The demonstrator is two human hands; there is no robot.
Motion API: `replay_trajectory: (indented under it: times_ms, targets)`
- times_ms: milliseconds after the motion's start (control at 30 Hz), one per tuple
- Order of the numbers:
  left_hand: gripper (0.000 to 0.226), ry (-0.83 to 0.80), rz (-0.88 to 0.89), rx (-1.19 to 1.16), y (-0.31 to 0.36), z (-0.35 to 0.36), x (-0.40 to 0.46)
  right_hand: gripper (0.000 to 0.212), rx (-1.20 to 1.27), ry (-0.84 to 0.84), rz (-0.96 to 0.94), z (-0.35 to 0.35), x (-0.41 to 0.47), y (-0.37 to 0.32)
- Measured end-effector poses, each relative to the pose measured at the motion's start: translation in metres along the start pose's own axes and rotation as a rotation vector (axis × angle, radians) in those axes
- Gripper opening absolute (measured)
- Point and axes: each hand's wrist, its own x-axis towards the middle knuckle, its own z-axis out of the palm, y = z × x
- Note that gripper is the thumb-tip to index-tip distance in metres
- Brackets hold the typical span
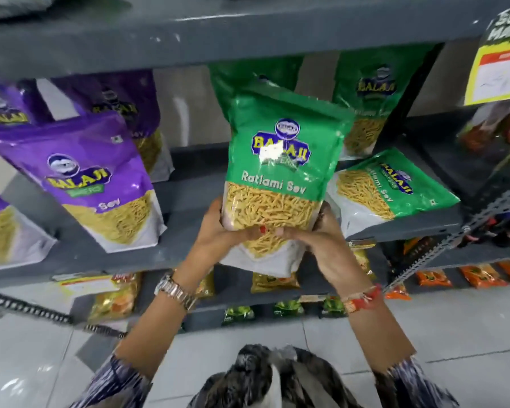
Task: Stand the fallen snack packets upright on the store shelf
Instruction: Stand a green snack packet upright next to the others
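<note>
A green Ratlami Sev packet is held upright in front of the grey shelf, its bottom hanging below the shelf's front edge. My left hand grips its lower left side and my right hand its lower right side. To the right, a second green packet lies fallen on its back on the shelf. Another green packet stands upright behind it. On the left, a purple sev packet leans upright near the shelf edge, with more purple packets behind it.
The shelf above overhangs the packets. A yellow price sign hangs at the upper right. A slotted metal upright runs along the shelf's right end. Lower shelves hold small orange and green snack packets. Grey floor tiles lie below.
</note>
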Motion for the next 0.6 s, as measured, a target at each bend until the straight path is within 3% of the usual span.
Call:
replay_trajectory:
  times_ms: [133, 300, 400, 500, 600]
  targets:
    - [0.081, 0.057, 0.041, -0.005, 0.01, 0.001, -0.023, 0.079, -0.103, -0.08, -0.055, -0.01, -0.005, -0.017]
    - [0.074, 0.118, 0.004, 0.075, -0.002, 0.004, -0.013, 0.093, -0.179, -0.094, -0.022, -0.015, 0.014, -0.012]
    - [0.081, 0.147, 0.025, 0.07, -0.017, 0.006, 0.009, 0.083, -0.293, -0.063, -0.021, -0.014, 0.036, -0.005]
    - [0.094, 0.167, 0.079, 0.104, -0.023, 0.009, 0.03, 0.1, -0.394, -0.063, -0.063, -0.011, 0.059, -0.001]
    - [0.105, 0.179, 0.107, 0.108, -0.029, 0.012, 0.046, 0.102, -0.404, -0.087, -0.059, -0.012, 0.078, 0.007]
